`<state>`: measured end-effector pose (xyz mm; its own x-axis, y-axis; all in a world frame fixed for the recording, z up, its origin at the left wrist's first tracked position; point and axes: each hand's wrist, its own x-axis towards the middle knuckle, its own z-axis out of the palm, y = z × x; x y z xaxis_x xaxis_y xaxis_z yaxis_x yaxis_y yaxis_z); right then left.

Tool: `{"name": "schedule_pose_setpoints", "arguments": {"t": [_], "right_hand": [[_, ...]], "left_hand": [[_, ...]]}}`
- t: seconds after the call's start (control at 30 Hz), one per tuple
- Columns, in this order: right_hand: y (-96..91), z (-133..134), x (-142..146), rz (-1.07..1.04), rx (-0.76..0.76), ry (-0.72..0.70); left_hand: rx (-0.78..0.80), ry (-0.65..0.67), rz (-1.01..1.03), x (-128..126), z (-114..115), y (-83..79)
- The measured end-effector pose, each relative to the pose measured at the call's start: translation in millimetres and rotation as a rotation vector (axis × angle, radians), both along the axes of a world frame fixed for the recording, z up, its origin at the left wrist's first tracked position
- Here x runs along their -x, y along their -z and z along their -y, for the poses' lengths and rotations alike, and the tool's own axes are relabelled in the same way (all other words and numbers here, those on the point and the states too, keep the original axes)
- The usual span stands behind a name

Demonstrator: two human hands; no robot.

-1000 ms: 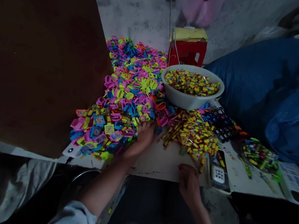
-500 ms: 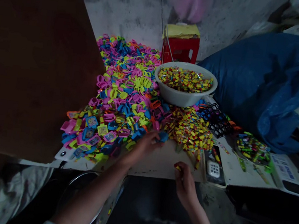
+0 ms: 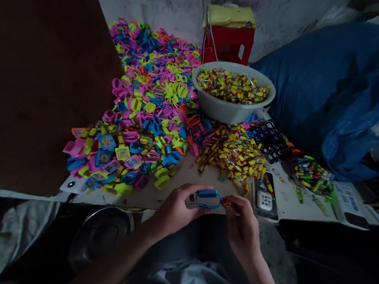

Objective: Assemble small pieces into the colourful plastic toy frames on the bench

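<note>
My left hand (image 3: 175, 209) grips a blue plastic frame (image 3: 208, 198) at the near edge of the table (image 3: 202, 177). My right hand (image 3: 243, 223) pinches a small red and yellow wrapped piece (image 3: 225, 201) against the frame's right end. Both hands meet just above my lap. Behind them lies a big heap of pink, yellow and blue plastic frames (image 3: 148, 107). A pile of small yellow and red wrapped pieces (image 3: 233, 155) lies to the right of that heap.
A white bowl (image 3: 228, 112) full of wrapped pieces stands at the back, before a red box (image 3: 227, 45). A blue sack (image 3: 331, 97) fills the right. A brown board (image 3: 32, 71) blocks the left. A black grid (image 3: 270, 140), a small device (image 3: 265, 201) and a metal bowl (image 3: 100, 238) lie nearby.
My left hand picked a blue frame from the heap and drew it back to the table edge. My right hand lifted a wrapped piece and came to meet the frame. The view tilted down.
</note>
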<state>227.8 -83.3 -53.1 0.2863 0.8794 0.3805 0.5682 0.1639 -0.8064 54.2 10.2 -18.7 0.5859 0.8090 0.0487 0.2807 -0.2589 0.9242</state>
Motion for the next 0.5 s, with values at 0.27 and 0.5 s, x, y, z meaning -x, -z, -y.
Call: {"name": "schedule_pose_setpoints", "arguments": {"t": [0.27,0.5], "right_hand": [[-6.7,0,-3,0.225,0.002,-0.06],[-9.1,3,-8,0.564,0.077,-0.142]], "left_hand": [[0.125,-0.05,-0.006,-1,2,-6.7],[0.595,0.064,0.017,5,-4,8.8]]}}
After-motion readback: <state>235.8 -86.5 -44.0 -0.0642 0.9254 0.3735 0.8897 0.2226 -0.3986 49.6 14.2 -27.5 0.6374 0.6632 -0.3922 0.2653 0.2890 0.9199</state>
